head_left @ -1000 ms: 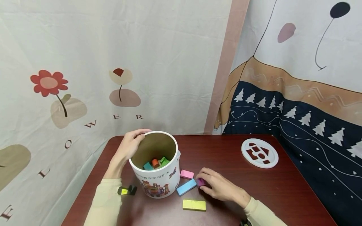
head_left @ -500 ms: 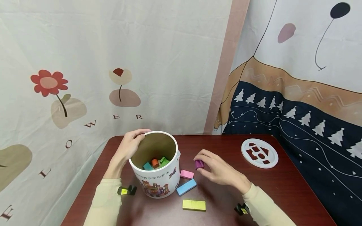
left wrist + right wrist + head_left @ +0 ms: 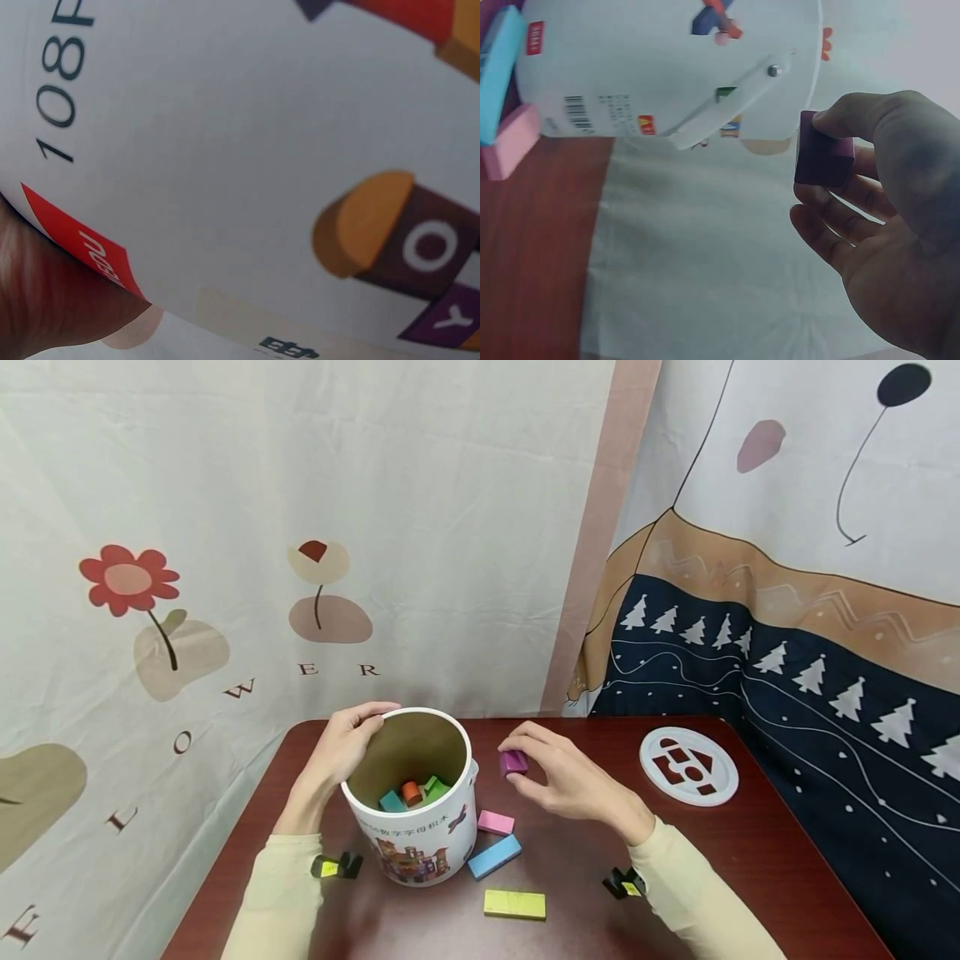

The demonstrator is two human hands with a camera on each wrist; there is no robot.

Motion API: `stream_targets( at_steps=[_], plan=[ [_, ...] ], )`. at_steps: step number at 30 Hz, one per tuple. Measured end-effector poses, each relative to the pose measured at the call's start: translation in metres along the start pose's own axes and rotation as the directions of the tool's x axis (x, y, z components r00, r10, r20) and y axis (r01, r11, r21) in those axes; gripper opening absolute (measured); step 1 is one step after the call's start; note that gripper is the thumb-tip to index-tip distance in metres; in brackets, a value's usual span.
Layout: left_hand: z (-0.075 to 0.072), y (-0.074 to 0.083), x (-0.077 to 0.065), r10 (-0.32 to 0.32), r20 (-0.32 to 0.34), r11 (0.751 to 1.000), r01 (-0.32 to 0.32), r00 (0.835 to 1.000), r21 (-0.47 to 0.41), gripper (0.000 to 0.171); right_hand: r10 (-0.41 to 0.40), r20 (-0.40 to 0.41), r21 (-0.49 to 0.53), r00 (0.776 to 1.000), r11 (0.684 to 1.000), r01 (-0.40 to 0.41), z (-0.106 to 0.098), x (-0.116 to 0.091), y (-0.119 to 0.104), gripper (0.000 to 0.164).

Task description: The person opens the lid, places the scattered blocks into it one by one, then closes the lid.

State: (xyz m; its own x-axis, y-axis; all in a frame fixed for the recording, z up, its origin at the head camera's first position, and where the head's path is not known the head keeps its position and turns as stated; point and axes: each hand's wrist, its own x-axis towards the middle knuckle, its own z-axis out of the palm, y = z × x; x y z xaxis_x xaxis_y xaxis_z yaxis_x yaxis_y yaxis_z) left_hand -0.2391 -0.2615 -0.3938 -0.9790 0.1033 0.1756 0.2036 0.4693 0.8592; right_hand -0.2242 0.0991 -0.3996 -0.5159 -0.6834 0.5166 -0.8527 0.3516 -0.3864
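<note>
A white printed bucket (image 3: pixel 420 852) stands on the table, tipped slightly in the head view, with several coloured blocks (image 3: pixel 412 793) at its bottom. My left hand (image 3: pixel 347 745) grips the bucket's rim at its left side, thumb over the edge. In the left wrist view the bucket's printed wall (image 3: pixel 225 165) fills most of the frame. To the bucket's right, my right hand (image 3: pixel 566 775) pinches a purple block (image 3: pixel 513 763) between thumb and fingers, raised above the table. The right wrist view shows the purple block (image 3: pixel 825 154) close to the bucket's rim, beside its white handle (image 3: pixel 727 109).
Right of the bucket lie a pink block (image 3: pixel 496 823), a blue block (image 3: pixel 495 857) and, nearer the front, a yellow block (image 3: pixel 515 905). A white round lid (image 3: pixel 690 793) with shaped cut-outs rests at the back right. Fabric curtains (image 3: pixel 465 568) hang behind the table.
My right hand has lifted the purple block off the table and carried it up and left, towards the bucket. The left hand and the bucket have stayed in place.
</note>
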Motion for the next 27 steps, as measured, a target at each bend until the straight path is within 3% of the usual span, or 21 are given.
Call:
stream_targets(
  at_steps=[9,16,27],
  plan=[
    [-0.001,0.0,0.0,0.002,-0.001,1.0,-0.002,1.0,-0.002,0.033,-0.036,-0.018,0.007,0.999,0.999,0.036,-0.012,0.028,-0.01,0.033],
    [0.0,-0.001,0.001,0.001,-0.001,1.0,-0.001,1.0,-0.003,0.034,-0.103,-0.038,0.039,0.994,0.994,0.104,-0.009,0.057,-0.02,0.03],
    [0.0,-0.003,0.001,0.01,-0.005,1.0,-0.01,1.0,0.014,0.034,-0.119,0.062,0.019,0.991,0.993,0.118,0.013,0.096,-0.034,0.032]
  ],
)
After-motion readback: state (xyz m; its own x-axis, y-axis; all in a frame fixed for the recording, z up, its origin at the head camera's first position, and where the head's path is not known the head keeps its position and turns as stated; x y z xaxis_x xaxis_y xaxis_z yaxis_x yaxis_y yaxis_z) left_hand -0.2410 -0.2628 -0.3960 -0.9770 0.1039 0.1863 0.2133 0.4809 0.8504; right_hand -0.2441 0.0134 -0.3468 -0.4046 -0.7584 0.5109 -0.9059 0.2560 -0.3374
